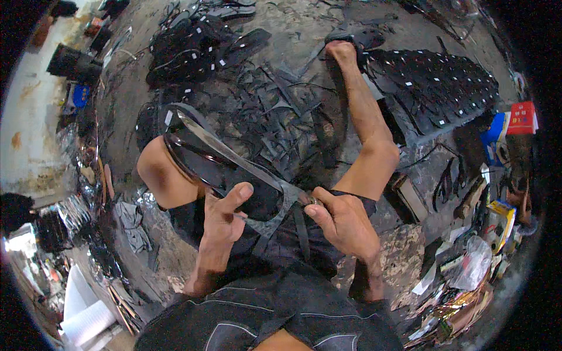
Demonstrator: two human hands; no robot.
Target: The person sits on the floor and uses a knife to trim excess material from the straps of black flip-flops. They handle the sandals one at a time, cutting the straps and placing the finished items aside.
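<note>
A black sandal (231,175) lies slantwise over my lap, its toe end near my raised left knee and its heel end toward my right hand. A small white label sits at the toe. My left hand (225,213) is closed round the sandal's near side, thumb on top. Grey sole material (275,213) curls as a strip around the heel end, partly apart from the sandal. At that end my right hand (342,222) is closed, pinching a small metal tool (310,200) like a knife; most of it is hidden in the fingers.
Dark offcut strips (275,111) litter the floor between my legs. Piled black sandals (187,50) lie far left; rows of labelled sandals (433,88) lie far right. A red and blue box (497,137), a clear plastic bag (471,266) and scraps line the right side. White rolled sheet (88,316) is lower left.
</note>
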